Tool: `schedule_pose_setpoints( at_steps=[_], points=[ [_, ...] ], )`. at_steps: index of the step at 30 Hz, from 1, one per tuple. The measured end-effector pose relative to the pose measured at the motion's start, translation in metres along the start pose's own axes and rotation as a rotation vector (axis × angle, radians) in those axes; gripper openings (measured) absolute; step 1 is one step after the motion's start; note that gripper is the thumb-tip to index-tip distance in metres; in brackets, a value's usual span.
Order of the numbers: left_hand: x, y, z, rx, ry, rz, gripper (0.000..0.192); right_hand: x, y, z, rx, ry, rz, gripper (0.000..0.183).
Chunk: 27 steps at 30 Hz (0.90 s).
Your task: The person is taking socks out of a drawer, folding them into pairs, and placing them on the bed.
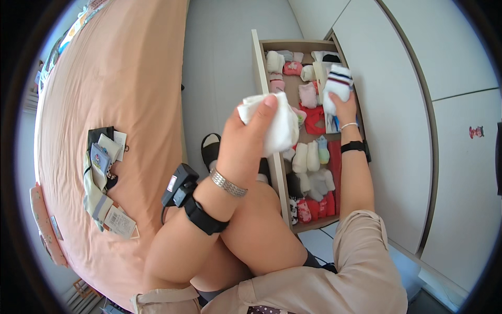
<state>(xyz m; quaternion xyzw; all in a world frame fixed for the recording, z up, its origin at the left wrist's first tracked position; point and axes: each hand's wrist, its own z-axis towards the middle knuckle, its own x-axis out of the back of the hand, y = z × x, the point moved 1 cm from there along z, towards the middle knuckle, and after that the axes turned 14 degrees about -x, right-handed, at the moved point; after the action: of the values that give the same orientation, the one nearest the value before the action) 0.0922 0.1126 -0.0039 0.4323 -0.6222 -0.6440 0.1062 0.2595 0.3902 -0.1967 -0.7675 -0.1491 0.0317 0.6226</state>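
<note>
My left hand (246, 135) grips a folded white sock (281, 127), thumb on top, raised over the front panel of an open drawer (256, 59). Over the drawer's far right side, my right hand (345, 108) holds a rolled white sock (336, 88) with dark stripes at its cuff. Close by is a pale divider box (319, 74), partly covered by that hand. Rolled socks fill much of the drawer: a pink pair (308, 95), cream rolls (306, 157), grey ones (321, 184) and red ones (313, 208). A red garment (313, 119) lies mid-drawer.
To the left, a bed with a peach sheet (149, 78) bears a pile of socks (100, 157) with paper tags (119, 222). White cabinet doors (392, 117) rise at the right. Between bed and drawer is grey floor (219, 78), with a black slipper (210, 151).
</note>
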Motion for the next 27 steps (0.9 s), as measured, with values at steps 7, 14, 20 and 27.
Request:
schedule_pose_setpoints(
  at_steps=[7,14,20,27],
  points=[
    [0.003,0.007,-0.001,0.023,0.012,0.014,0.043,0.043,-0.028,-0.059,-0.102,-0.129,0.231,0.047],
    [0.006,0.007,-0.003,0.007,0.005,-0.061,0.039,0.073,-0.001,-0.096,-0.176,-0.070,0.184,0.047],
    [0.007,0.007,-0.004,0.002,0.007,-0.054,0.037,0.066,0.005,-0.106,-0.199,-0.127,0.278,0.048],
    [0.010,0.010,0.000,-0.019,0.039,-0.070,0.038,0.051,0.010,-0.101,-0.214,-0.163,0.305,0.049]
  ],
)
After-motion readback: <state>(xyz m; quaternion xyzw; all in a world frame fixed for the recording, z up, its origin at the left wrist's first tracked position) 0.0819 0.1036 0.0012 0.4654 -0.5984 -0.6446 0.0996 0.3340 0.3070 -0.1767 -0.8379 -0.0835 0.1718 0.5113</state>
